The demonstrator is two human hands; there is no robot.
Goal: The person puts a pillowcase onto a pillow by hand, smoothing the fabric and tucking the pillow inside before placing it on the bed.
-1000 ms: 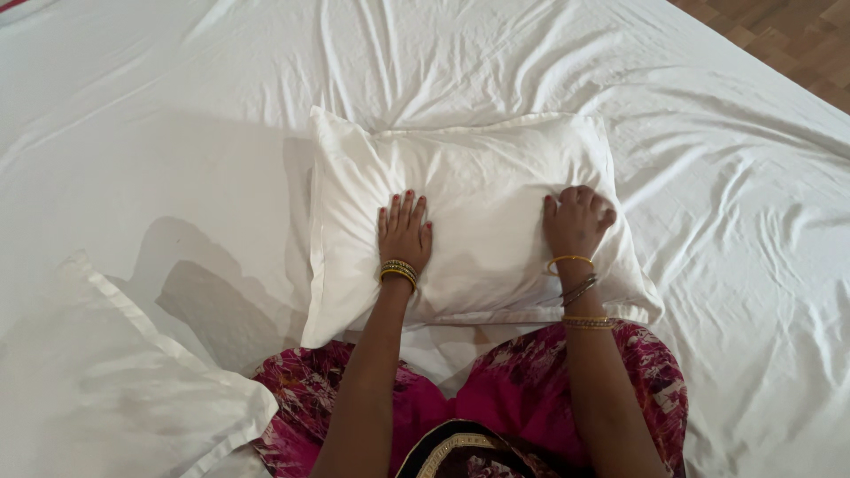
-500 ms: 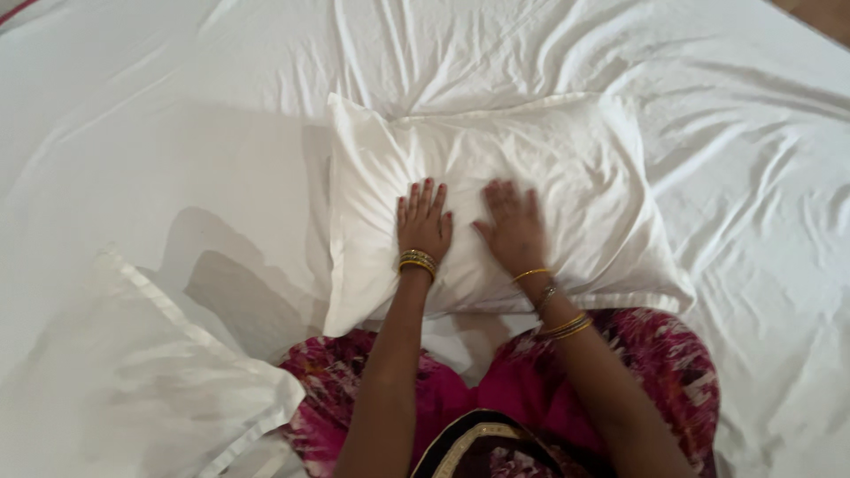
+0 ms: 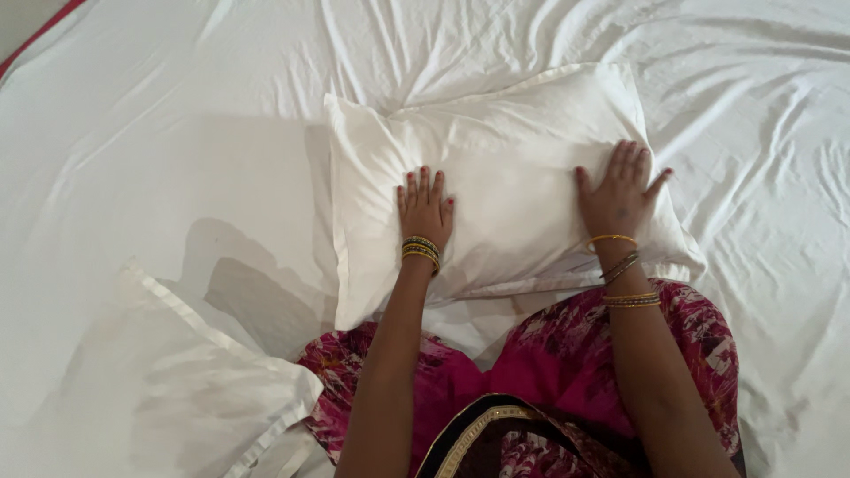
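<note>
Two pillows are what I can make out on the bed (image 3: 177,159), which is covered by a creased white sheet that fills nearly the whole view; beyond the sheet's far left corner I see only a thin red edge and a sliver of pale floor. The white pillow (image 3: 505,150) lies flat at the middle of the bed, just ahead of the person's pink patterned lap. The left hand (image 3: 425,211) rests palm down on the pillow's near left part, fingers (image 3: 423,184) straight and close together, gripping nothing. The right hand (image 3: 620,196) presses flat on the pillow's right end, fingers (image 3: 627,158) slightly spread, thumb out. A second pillow (image 3: 168,389) lies well left of the first, nearer me, untouched.
</note>
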